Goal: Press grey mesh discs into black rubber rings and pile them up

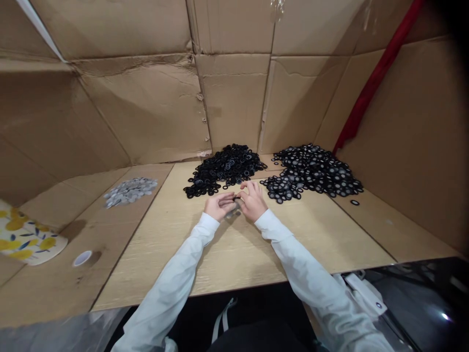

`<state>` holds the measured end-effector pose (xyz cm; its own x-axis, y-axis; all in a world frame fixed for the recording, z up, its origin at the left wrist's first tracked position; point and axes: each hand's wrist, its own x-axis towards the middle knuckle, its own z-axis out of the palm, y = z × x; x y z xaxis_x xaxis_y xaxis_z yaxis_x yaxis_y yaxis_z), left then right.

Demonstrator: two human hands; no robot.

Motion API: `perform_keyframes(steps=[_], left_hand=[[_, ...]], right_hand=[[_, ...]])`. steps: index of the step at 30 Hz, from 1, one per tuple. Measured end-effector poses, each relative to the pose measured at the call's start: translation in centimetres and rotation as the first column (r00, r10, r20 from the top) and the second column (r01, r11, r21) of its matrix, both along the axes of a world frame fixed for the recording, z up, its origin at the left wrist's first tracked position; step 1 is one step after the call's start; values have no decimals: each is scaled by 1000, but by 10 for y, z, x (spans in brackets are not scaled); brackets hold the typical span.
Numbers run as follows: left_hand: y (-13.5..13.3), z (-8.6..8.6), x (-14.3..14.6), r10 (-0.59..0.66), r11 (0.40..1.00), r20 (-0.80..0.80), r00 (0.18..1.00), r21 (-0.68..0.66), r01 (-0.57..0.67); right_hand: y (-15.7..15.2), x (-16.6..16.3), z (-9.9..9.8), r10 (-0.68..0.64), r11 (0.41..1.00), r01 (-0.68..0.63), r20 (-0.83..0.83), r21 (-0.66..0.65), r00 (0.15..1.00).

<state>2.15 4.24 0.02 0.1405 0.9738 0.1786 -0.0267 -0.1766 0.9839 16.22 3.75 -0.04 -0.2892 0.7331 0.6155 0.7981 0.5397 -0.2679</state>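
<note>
Low over the middle of the table, my left hand (218, 206) and my right hand (252, 203) meet with their fingertips together. Between them is a small black ring (237, 198), pinched by the fingers of both hands. Some grey discs (233, 213) show partly beneath my hands; my fingers hide how many there are. Just beyond my hands lies a heap of black rings (227, 166). To its right spreads a heap of black rings with pale grey centres (315, 171).
A pile of loose grey discs (132, 190) lies on the left. Nearer on that side are a white tape roll (82, 258) and a container with a yellow floral pattern (32, 237). Cardboard walls (234, 102) enclose the table; a red cloth strip (370, 93) hangs at right.
</note>
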Motion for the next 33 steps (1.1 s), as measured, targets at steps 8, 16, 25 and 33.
perform_keyframes(steps=[8,16,25,33], left_hand=[[0,4,-1,145,989,143,979,-58,-138],[-2,-3,3,132,975,390,911,-218,-48],[2,-5,-1,5,977,235,972,-209,46],[-2,-6,-2,101,995,23,995,-27,-101]], right_hand=[[4,-6,-3,125,947,-249,-483,-202,867],[10,-17,-10,-48,872,-376,-819,-313,571],[12,-14,-11,-57,906,-300,-789,-297,611],[12,-14,-16,-84,949,-172,-736,-266,672]])
